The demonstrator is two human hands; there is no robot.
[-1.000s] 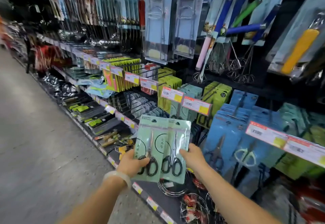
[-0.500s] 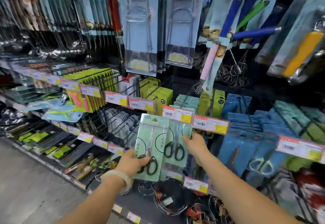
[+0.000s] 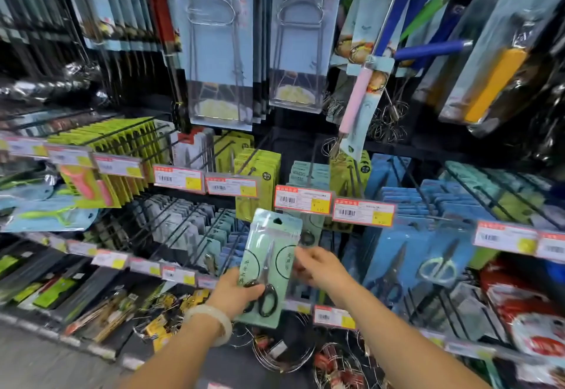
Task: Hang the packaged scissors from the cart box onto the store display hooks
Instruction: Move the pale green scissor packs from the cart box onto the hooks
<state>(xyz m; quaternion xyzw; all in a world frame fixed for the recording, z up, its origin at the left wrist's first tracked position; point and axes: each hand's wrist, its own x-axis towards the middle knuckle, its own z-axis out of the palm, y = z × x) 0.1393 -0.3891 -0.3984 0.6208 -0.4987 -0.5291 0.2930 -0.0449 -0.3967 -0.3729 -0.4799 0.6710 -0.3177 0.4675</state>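
A mint-green pack of black-handled scissors point(image 3: 269, 266) stands upright in front of the shelf. My left hand point(image 3: 235, 292) grips its lower part over the scissor handles. My right hand point(image 3: 321, 269) is at the pack's right edge, blurred, thumb on the front as if pinching it. Just above, a second mint pack point(image 3: 315, 225) hangs on a display hook point(image 3: 312, 171), mostly hidden behind the red-framed price tag point(image 3: 302, 203). The cart box is out of view.
Rows of black hooks hold yellow-green packs point(image 3: 260, 171) to the left and blue scissor packs point(image 3: 406, 235) to the right. Metal tong packs point(image 3: 220, 52) and whisks point(image 3: 357, 104) hang above. Wire coils point(image 3: 284, 352) lie on the bottom shelf. The grey aisle floor is at lower left.
The pack my right hand was lifting now hangs on the hook behind the price tag. My right hand has dropped to the remaining pack, which my left hand raised slightly. The view moved closer.
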